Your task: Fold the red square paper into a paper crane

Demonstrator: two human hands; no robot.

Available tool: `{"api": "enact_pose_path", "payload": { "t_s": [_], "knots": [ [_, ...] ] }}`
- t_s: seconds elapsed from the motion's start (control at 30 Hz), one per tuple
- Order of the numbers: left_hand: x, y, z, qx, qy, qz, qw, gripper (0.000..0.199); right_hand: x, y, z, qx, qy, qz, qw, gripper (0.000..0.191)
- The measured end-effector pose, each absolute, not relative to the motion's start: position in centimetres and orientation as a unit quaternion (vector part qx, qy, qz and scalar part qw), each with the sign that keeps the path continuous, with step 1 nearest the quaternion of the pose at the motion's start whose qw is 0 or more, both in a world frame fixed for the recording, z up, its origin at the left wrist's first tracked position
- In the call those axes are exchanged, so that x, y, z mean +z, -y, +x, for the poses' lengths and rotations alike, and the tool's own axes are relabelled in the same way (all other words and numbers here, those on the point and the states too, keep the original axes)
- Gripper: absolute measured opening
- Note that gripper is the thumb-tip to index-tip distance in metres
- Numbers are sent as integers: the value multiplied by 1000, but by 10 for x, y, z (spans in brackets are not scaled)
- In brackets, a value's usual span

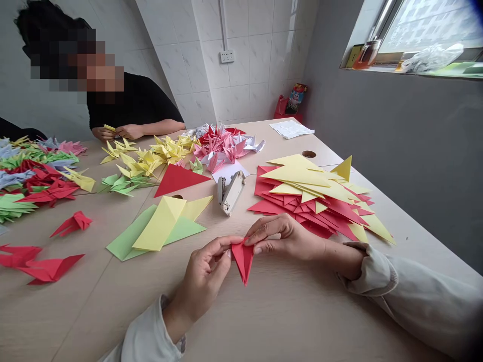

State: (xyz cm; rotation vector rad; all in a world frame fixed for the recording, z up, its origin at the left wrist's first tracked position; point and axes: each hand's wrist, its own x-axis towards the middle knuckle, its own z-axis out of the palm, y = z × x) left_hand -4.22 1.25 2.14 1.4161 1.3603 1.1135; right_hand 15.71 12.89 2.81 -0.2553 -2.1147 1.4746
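Observation:
A small red folded paper [243,261], kite-shaped with its narrow tip toward me, is held between both hands above the table. My left hand [206,274] pinches its upper left corner between thumb and fingers. Thumb and fingers of my right hand [285,239] close on the upper right edge. Just beyond my right hand lies a pile of red and yellow folded sheets [302,196]. Green and yellow folded papers [160,223] rest beyond my left hand. A stapler [232,193] stands between these groups.
Finished folded papers in yellow [162,151], pink [222,146] and other colours heap across the far and left table [90,281]. Loose red pieces [53,269] lie at left. Across the table a person in black [132,103] holds yellow paper. A white sheet [291,128] lies far right.

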Motion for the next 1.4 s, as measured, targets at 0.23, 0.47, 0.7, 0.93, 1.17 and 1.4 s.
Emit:
{"api": "enact_pose_path", "payload": {
  "t_s": [0.23,0.47,0.7,0.93,1.17,1.4],
  "knots": [
    [23,-13,-41,439,-531,572,446,31,32,-119,155,561,756,-190,279,22],
    [20,-18,-34,522,-538,546,373,15,38,-103,150,515,767,-229,308,13],
    [22,-20,-34,530,-567,518,359,9,33,-105,145,614,685,-239,311,23],
    [25,-19,-29,527,-589,515,332,12,31,-102,140,632,648,-268,330,24],
    [19,-22,-29,514,-570,490,414,21,24,-103,139,608,665,-239,363,16],
    [24,-16,-34,427,-540,721,76,48,29,-94,144,218,896,-177,345,16]
  ]
}}
